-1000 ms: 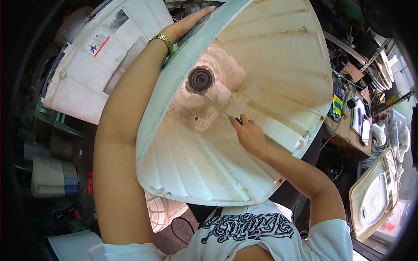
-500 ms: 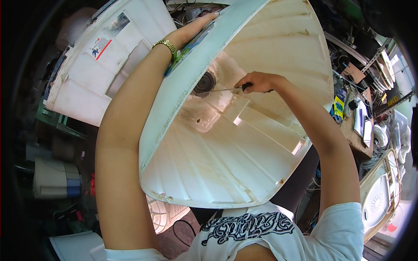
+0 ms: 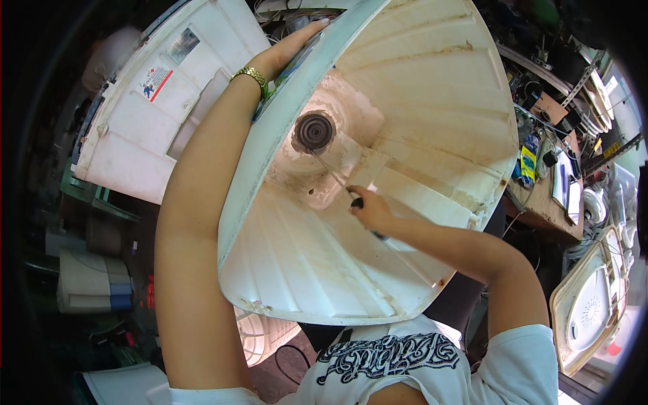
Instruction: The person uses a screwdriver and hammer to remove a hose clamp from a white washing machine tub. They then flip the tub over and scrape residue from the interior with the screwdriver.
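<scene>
A large plastic tub-shaped housing [image 3: 432, 88], cream inside and pale green-white along its side, is tilted with its open mouth toward me. My left hand [image 3: 287, 52], wearing a gold-coloured watch or bracelet, lies along its outer side with fingers stretched out. My right hand [image 3: 372, 210] is inside the housing, closed round the black handle of a screwdriver-like tool with a thin metal shaft [image 3: 332, 170]. Its tip meets the lower edge of a dark, ringed round rubber part [image 3: 315, 131] set in the bottom. Brown stains mark the plastic around it.
Another white housing [image 3: 135, 128] with a sticker stands at the left. On the right, a cluttered wooden bench [image 3: 550, 209] holds papers and a yellow packet. Below that leans a cream lid-like panel [image 3: 587, 304]. Beneath the housing lies a white slatted basket-like thing [image 3: 266, 336].
My right hand has moved down and toward me, so the tool slants upward to the rubber part instead of lying nearly level. The housing has shifted slightly; my left hand stays against it.
</scene>
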Motion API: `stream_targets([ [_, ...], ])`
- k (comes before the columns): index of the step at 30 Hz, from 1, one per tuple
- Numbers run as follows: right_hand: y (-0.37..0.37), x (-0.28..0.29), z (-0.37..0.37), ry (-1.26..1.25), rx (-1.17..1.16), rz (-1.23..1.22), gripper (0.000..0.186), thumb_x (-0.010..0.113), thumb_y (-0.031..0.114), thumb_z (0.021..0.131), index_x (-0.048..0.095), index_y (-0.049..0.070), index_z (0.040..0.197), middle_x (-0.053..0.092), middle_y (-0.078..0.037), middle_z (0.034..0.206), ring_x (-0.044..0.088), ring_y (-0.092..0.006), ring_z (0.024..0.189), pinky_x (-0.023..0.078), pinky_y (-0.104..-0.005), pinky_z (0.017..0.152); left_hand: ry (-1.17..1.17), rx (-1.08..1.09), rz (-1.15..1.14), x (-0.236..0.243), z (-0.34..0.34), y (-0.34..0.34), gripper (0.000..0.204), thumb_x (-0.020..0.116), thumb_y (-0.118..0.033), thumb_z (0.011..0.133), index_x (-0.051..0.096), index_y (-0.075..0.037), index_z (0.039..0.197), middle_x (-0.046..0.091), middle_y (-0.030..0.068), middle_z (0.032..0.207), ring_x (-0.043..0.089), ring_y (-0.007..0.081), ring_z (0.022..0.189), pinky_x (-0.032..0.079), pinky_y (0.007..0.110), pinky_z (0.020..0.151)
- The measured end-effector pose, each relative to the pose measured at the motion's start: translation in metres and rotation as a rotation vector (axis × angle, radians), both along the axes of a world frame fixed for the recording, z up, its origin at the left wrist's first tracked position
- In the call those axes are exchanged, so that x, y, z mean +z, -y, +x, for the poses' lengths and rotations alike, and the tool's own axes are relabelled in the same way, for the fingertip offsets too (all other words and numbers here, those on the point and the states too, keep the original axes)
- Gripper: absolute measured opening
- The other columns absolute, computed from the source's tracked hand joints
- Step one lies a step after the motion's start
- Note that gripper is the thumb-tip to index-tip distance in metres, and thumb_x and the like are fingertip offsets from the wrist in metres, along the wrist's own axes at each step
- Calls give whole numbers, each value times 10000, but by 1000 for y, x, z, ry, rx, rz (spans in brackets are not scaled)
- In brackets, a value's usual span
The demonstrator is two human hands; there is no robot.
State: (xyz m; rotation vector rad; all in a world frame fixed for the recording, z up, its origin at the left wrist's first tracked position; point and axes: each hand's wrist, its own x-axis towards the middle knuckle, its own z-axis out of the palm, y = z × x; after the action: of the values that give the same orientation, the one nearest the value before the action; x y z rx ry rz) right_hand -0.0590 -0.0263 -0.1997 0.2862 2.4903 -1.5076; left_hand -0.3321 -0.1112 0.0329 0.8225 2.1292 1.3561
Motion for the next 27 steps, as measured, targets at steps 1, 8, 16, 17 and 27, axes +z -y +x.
stream_targets([
  [1, 18, -16, 4, -55, -47, 0, 587, 674, 64, 845, 504, 151, 1400, 670, -208, 1009, 651, -351, 952, 519, -453, 840, -10, -9, 14, -1, -2, -2, 713, 455, -673, 931, 634, -74, 1274, 697, 99, 1091, 642, 136, 894, 496, 278, 833],
  [8, 49, -58, -29, -90, 151, 98, 731, 712, 124, 834, 323, 21, 1445, 554, -279, 1186, 609, -424, 1043, 501, -466, 895, 14, 3, 47, -8, -18, 4, 701, 457, -661, 937, 635, -69, 1267, 701, 102, 1069, 649, 135, 869, 504, 285, 818],
  [16, 62, 4, -178, -457, -348, 247, 992, 900, 324, 614, 369, 221, 1447, 359, -249, 1362, 421, -506, 1210, 526, -541, 896, -30, 73, 46, 8, 13, -7, 662, 456, -616, 959, 602, -68, 1300, 674, 85, 1137, 626, 118, 952, 489, 284, 862],
  [17, 58, 2, -190, -420, -376, 297, 994, 908, 336, 592, 391, 246, 1437, 367, -236, 1349, 415, -505, 1204, 533, -544, 884, -42, 59, 59, 12, 16, -16, 661, 458, -615, 959, 599, -69, 1303, 670, 84, 1147, 621, 117, 965, 485, 282, 869],
  [27, 43, -19, -196, -724, -127, 364, 744, 871, 300, 603, 552, 241, 1273, 438, -201, 1257, 463, -462, 1081, 556, -513, 800, -55, 47, 80, 0, 24, 4, 626, 480, -595, 963, 601, -73, 1286, 655, 59, 1140, 584, 99, 985, 468, 266, 882],
])
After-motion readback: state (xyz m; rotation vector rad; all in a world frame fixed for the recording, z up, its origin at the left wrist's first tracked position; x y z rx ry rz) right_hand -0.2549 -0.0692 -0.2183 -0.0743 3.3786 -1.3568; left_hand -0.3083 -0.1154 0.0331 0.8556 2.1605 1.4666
